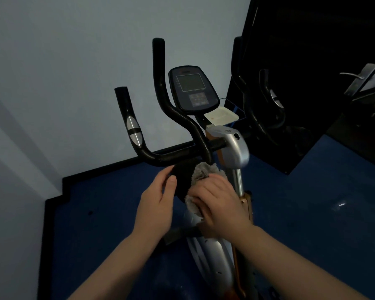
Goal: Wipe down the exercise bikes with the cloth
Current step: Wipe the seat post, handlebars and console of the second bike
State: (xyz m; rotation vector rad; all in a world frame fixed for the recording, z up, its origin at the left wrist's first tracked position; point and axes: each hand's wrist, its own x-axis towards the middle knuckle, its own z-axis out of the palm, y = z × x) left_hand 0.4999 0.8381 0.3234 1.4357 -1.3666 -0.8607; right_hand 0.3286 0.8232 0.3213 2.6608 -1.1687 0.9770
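Cloth [200, 173], grey and bunched, sits against the right side of the round black knob [182, 180] just below the handlebar [160, 155] of the exercise bike [234, 148]. Right hand [219, 202] presses the cloth onto the knob with fingers curled over it. Left hand [158, 204] grips the knob's left edge, thumb on its face. Console [192, 89] stands above the knob.

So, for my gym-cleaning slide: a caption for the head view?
Right hand presses grey cloth against black knob, left hand steadying it.
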